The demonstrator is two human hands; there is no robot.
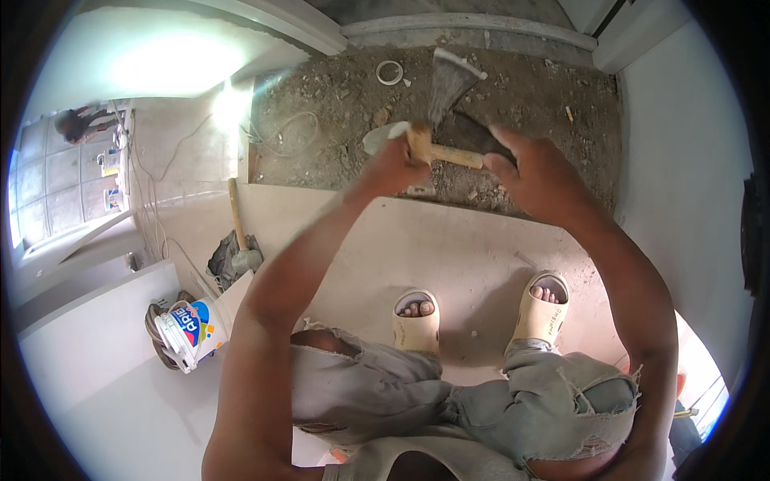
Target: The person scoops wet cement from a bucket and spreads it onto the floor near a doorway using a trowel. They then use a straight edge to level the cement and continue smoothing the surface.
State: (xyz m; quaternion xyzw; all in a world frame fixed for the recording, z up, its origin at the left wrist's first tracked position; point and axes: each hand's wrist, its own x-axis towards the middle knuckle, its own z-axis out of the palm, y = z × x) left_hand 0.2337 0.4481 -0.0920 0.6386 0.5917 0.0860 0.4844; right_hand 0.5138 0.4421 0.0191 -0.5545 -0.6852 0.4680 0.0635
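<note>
My left hand (393, 170) is closed around the brown wooden part of a tool, over the dirt floor. A pale wooden handle (457, 156) runs from beside it toward my right hand (533, 172). That hand is closed on a dark, narrow piece (481, 132), its thumb against the handle's end. Above both hands a grey, fan-shaped blade (455, 84) with a light, worn edge points away from me. A whitish rounded piece (381, 138) shows left of my left hand. Blur and overlap hide how these parts join.
Loose dirt (561, 120) fills the recess ahead, with a white ring (390, 73) on it. A mallet (245, 258) rests on the left beside a dark bag. A white bucket (188, 330) stands lower left. Cables (156, 192) trail there. Another person (79, 126) is far left.
</note>
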